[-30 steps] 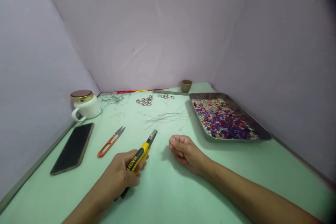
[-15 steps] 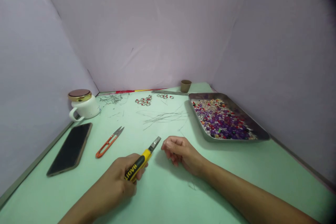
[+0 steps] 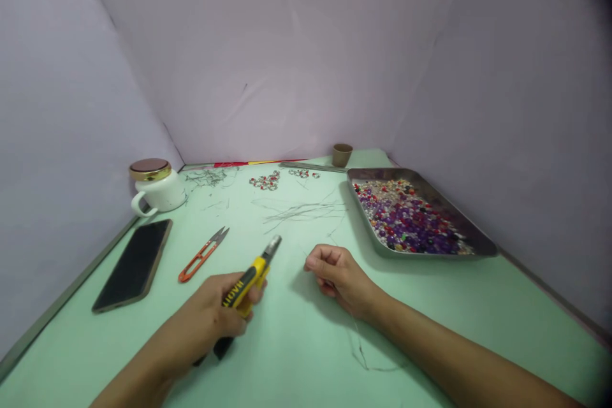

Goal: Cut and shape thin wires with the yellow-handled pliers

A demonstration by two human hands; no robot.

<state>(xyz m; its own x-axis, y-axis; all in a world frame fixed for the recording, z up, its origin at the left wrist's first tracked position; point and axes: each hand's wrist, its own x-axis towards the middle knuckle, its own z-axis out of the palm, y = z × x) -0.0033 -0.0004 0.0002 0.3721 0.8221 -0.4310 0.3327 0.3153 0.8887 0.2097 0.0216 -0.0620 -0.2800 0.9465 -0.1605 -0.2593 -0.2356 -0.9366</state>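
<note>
My left hand (image 3: 215, 315) is wrapped round a pair of pliers (image 3: 248, 280) with yellow and black handles. Their metal jaws point up and to the right, apart from my other hand. Facing them, my right hand (image 3: 337, 274) is closed with thumb and forefinger pinched on a thin wire (image 3: 361, 357). A short tip of it pokes out past the fingers, and the rest trails below the wrist onto the green tabletop. Past the hands lie several loose wires (image 3: 301, 210). Thread snips (image 3: 203, 255) with orange handles rest left of the pliers.
A metal tray (image 3: 382, 245) of mixed beads stands on the right. Linked bead rings (image 3: 265, 180), a tangle of wire scraps (image 3: 205, 177) and a small brown cup (image 3: 342, 155) are at the back. A phone (image 3: 134, 264) and a lidded white mug (image 3: 160, 194) sit left.
The pliers have moved a little left, away from my right hand, and their handles have spread. My right hand has turned slightly, and more wire shows below its wrist. The view has shifted slightly.
</note>
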